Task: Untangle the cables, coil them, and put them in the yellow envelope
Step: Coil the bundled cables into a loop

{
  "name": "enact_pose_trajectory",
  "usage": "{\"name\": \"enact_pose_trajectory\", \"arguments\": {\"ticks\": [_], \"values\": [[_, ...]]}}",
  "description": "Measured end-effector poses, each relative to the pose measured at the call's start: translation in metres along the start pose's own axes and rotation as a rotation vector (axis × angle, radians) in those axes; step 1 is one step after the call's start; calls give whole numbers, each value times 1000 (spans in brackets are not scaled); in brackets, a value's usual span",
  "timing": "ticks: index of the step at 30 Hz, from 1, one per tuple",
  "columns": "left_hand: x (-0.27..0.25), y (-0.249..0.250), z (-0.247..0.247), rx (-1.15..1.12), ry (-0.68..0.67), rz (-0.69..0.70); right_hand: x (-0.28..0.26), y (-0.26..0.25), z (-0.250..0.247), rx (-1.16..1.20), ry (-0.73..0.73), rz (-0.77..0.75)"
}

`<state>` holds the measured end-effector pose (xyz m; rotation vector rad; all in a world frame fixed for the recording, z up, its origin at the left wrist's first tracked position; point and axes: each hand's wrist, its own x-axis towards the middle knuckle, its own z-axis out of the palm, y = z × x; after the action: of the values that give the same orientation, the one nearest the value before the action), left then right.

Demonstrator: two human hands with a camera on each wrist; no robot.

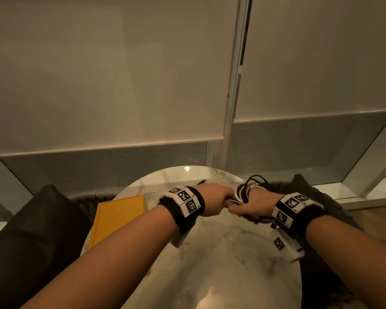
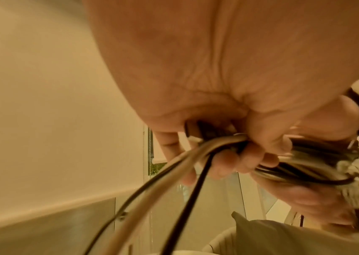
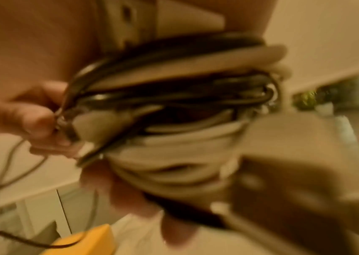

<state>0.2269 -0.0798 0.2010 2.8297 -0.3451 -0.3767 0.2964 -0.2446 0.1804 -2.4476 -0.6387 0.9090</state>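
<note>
Item: left hand, fingers curled on loose black and white strands next to coil. Right hand grips cables, wound in a coil above marble table. Hands touching. Envelope flat on table, left, well apart. Advice: keep tension w/ left, feed slack evenly, pin coil w/ right thumb so loops don't spring.

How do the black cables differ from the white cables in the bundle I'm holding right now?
The black cables are dark and look thinner; the white cables are pale and look thicker. Black loops sit mostly nearer the wrist, white ones nearer the fingertips. Both are coiled together in the right hand, with the left hand pinching strands.
</note>
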Motion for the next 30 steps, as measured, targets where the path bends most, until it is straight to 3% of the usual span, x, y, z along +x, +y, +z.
{"name": "enact_pose_trajectory", "arguments": {"ticks": [4,9,14,19,23,26,30], "values": [[3,2,-5,102,71,85,3,12,3,110,-221,18],[7,-10,-5,21,197,151,-2,24,5,633,-439,-162],[5,-7,-4,-352,333,187,-18,4,4,1026,-608,-372],[-5,5,-10,-704,375,144,-31,-24,4,1297,-618,-617],[-10,17,-6,-916,307,33,-42,-55,-8,1504,-522,-800],[-8,25,3,-649,254,-136,-45,-77,-22,1616,-260,-805],[3,33,15,-609,266,16,-23,-83,-31,1690,140,-698]]}}
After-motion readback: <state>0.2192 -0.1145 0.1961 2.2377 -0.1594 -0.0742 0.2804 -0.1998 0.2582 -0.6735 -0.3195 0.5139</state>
